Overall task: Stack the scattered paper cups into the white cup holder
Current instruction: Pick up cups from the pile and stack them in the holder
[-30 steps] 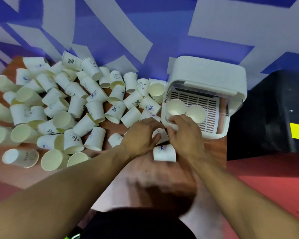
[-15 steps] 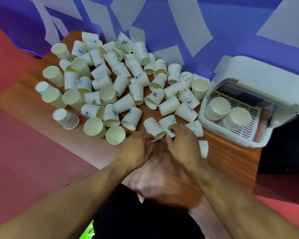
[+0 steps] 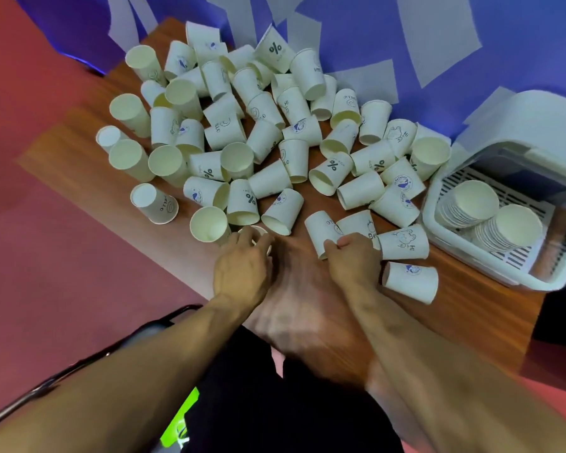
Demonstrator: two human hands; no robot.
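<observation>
Several white paper cups point(image 3: 268, 152) lie scattered on the wooden table point(image 3: 455, 322), most on their sides. The white cup holder point(image 3: 445, 246) stands at the right with two stacks of cups point(image 3: 490, 217) inside. My left hand point(image 3: 242, 269) grips an upright cup point(image 3: 258, 232) at the near edge of the pile, mostly hiding it. My right hand point(image 3: 353, 259) grips a tipped cup point(image 3: 319, 228) printed with "HELLO". Two more cups point(image 3: 409, 282) lie just right of that hand.
A blue and white patterned wall point(image 3: 389, 37) runs behind the table. Red floor point(image 3: 46, 256) spreads to the left. A dark chair frame point(image 3: 79, 364) shows at the lower left, beside my dark clothing.
The view has swung left, away from the holder. My hands have parted: the left reached to a cup at the pile's near edge, the right closed round the tipped "HELLO" cup.
</observation>
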